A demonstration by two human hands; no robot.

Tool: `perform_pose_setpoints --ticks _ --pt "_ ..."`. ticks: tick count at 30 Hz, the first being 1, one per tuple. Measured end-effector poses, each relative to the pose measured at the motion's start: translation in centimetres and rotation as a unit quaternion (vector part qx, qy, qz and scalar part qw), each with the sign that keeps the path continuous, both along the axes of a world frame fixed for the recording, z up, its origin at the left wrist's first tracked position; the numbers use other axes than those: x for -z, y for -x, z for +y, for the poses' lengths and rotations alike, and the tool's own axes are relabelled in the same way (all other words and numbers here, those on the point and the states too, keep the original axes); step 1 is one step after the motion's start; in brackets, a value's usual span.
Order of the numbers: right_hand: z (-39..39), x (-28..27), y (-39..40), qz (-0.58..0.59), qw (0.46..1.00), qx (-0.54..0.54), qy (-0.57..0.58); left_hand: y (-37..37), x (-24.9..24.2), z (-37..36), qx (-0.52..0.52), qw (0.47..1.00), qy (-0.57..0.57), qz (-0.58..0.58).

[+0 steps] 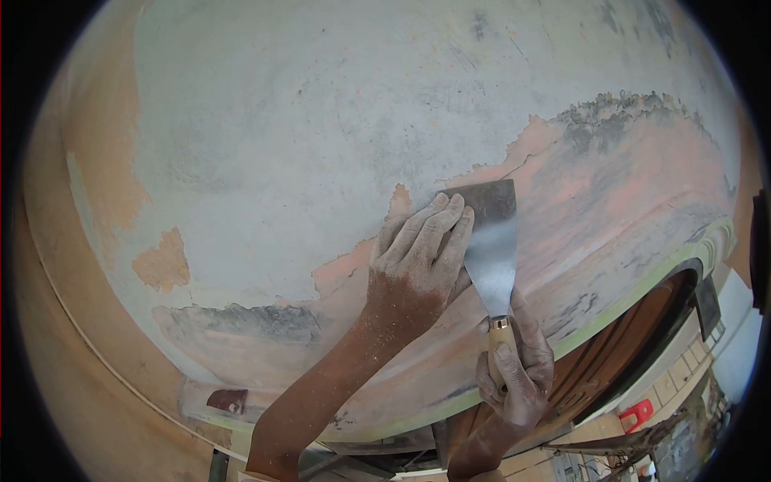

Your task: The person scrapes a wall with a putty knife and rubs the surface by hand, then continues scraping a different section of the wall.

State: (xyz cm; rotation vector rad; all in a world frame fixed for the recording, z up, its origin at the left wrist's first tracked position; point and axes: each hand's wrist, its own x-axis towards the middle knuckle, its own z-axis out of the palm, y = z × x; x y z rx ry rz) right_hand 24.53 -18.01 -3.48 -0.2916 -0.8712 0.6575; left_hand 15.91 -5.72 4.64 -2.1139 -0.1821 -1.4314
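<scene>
Dusty fingers on our left hand (414,269) lie nearly straight and close together, tips resting at the left edge of the blade; can't tell if the thumb is pinching from behind. Our right hand (526,381) is wrapped firmly around the handle, thumb along the front.

Going big to small: we've got a huge pale grey-white plastered wall (281,161) filling most of the view, scuffed and speckled. Below it runs a ragged bare pinkish patch (618,181) with black-grey stains, and off to the left there's a tan side wall (48,345). Lower right, a brown slatted wooden panel (622,353) sits under a curved pale green edge (614,316).

Then our scraper: a wide, flared, shiny steel blade (491,249) on a light wooden handle (499,339) with a brassy collar. It's right of centre, broad end up where the flaky coating meets the bare patch.

As for what's in the way, our left hand hides part of the blade and the wall behind, and our right covers much of the handle. Smaller bits: a bright red plastic item (637,415) at lower right, and a dark red flat scrap (228,401) at lower left, well apart from both hands.
</scene>
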Motion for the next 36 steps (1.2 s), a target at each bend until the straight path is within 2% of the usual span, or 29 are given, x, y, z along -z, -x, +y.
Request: perform_pose_setpoints --ticks 7,10,16,19,22,25,36 --pt "0.1 0.6 -0.6 -0.042 0.999 0.000 -0.010 -0.1 0.2 -0.3 0.000 1.000 0.016 -0.006" --pt "0.7 -0.7 0.1 0.004 0.999 0.032 0.031 0.1 -0.7 0.0 -0.020 1.000 -0.012 -0.002" --pt "0.6 0.3 -0.6 0.010 1.000 -0.010 0.008 -0.1 -0.2 0.4 -0.005 1.000 -0.016 -0.008" --pt "0.3 -0.2 -0.9 -0.017 1.000 0.006 0.023 -0.4 -0.5 0.2 -0.011 1.000 -0.010 -0.021" --pt "0.3 0.5 -0.7 -0.004 1.000 -0.005 0.001 -0.1 -0.7 0.2 -0.039 0.998 -0.051 0.009" --pt "0.7 -0.9 -0.5 -0.002 1.000 0.010 0.027 -0.1 -2.1 0.0 -0.031 0.999 -0.038 -0.003" --pt "0.6 -0.1 0.0 0.004 1.000 0.004 0.002 -0.4 -0.9 -0.2 -0.034 0.999 -0.036 -0.019"
